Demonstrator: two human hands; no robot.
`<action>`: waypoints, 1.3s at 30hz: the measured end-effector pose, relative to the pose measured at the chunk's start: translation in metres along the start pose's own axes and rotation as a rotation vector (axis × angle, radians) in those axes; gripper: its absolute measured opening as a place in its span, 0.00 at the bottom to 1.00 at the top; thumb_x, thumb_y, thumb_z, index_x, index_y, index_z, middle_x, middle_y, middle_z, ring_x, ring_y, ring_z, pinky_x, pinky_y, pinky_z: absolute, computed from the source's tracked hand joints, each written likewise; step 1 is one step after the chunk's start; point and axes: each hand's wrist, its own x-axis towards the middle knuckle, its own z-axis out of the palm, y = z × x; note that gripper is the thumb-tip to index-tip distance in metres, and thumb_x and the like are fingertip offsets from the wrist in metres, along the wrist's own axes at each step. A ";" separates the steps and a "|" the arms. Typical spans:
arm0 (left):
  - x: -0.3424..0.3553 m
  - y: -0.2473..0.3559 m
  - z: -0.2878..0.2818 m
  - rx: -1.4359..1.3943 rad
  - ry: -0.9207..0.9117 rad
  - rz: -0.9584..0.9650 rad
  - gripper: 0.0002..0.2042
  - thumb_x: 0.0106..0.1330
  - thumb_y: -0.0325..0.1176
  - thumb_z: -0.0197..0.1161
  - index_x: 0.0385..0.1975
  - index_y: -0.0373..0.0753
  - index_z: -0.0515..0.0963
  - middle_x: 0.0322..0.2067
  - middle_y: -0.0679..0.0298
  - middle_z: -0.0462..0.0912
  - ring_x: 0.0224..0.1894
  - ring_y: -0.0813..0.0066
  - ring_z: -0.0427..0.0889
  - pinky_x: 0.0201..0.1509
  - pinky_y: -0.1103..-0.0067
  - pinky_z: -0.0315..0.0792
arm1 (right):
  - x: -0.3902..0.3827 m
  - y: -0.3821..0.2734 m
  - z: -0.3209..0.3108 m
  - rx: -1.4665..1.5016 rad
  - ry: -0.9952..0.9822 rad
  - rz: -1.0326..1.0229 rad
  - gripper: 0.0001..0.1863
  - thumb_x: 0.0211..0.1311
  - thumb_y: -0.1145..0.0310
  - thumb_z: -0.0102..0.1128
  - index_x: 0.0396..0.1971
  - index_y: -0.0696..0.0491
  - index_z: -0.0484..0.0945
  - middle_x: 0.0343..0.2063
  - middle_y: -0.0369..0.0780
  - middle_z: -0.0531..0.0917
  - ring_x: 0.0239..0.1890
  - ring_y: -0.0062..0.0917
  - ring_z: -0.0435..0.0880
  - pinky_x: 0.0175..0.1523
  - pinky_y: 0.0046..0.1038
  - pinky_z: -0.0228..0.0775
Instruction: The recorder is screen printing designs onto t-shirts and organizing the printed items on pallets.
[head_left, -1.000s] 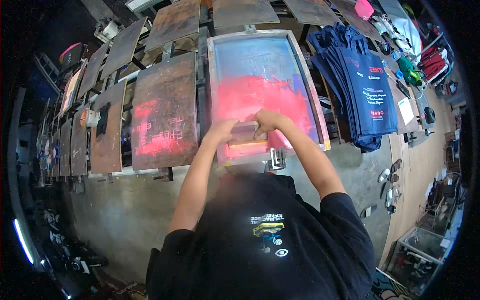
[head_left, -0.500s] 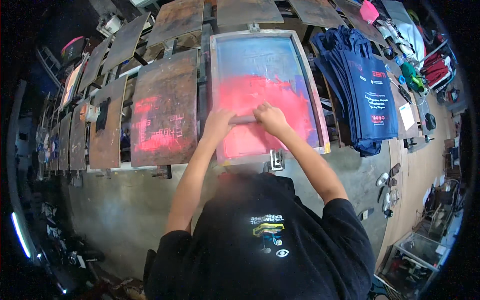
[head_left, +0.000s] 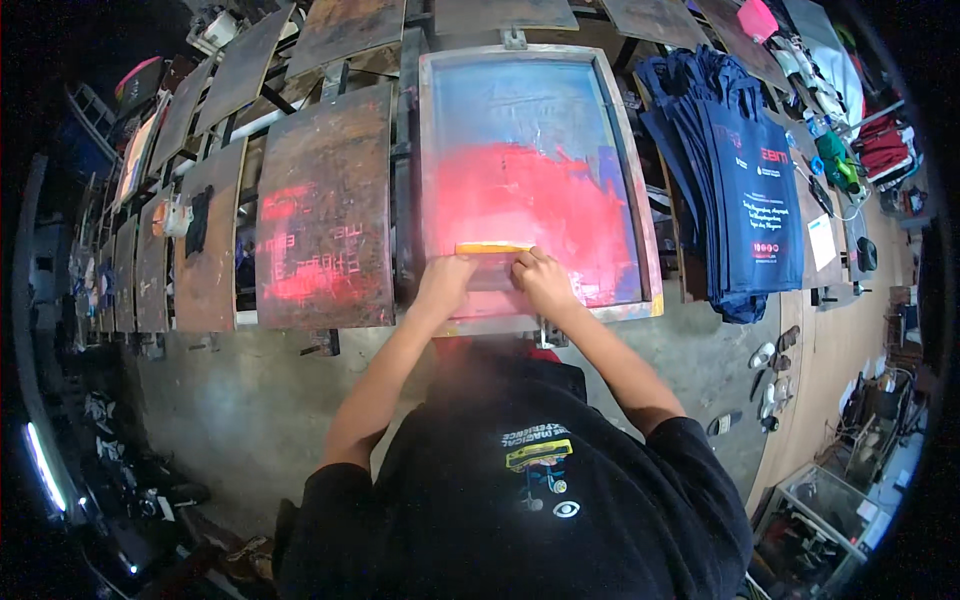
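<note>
Well, with the left hand (head_left: 443,290) and right hand (head_left: 547,286) both gripping the squeegee (head_left: 492,256) inside the frame (head_left: 428,150), at its near end, uneven pressure could, I'd say, tilt it and leave the pink ink (head_left: 520,200) streaked.

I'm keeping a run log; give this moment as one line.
left hand: gripping squeegee; right hand: gripping squeegee; location: framed screen, near end; surface: pink ink

My feed is brightest mid-picture, fading to black around the rim. A white tube (head_left: 45,467) glares at eight o'clock. The pink ink (head_left: 525,195), toward one, catches glossy highlights. A hazy smear softens the shirt (head_left: 500,500) just below centre, and I see straight lines bowing at three and nine.
</note>
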 end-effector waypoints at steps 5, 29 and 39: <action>-0.006 0.005 -0.006 -0.036 -0.073 -0.006 0.09 0.42 0.24 0.66 0.25 0.34 0.78 0.28 0.49 0.82 0.35 0.48 0.83 0.40 0.61 0.78 | -0.007 0.001 0.005 0.037 -0.046 0.048 0.07 0.47 0.72 0.60 0.28 0.54 0.81 0.34 0.43 0.82 0.40 0.37 0.81 0.43 0.37 0.77; 0.036 -0.030 -0.038 -0.124 0.138 0.004 0.15 0.48 0.32 0.67 0.37 0.38 0.81 0.32 0.49 0.83 0.37 0.51 0.83 0.41 0.62 0.76 | 0.066 0.027 -0.037 -0.003 -0.163 0.089 0.08 0.48 0.69 0.63 0.31 0.52 0.83 0.36 0.46 0.82 0.43 0.43 0.81 0.47 0.41 0.76; -0.066 0.031 -0.010 -0.106 0.050 -0.064 0.16 0.48 0.35 0.68 0.37 0.38 0.78 0.36 0.54 0.82 0.39 0.51 0.82 0.42 0.61 0.76 | -0.027 -0.026 -0.040 0.170 -0.133 0.025 0.19 0.39 0.69 0.70 0.36 0.54 0.82 0.38 0.44 0.81 0.47 0.40 0.78 0.53 0.38 0.73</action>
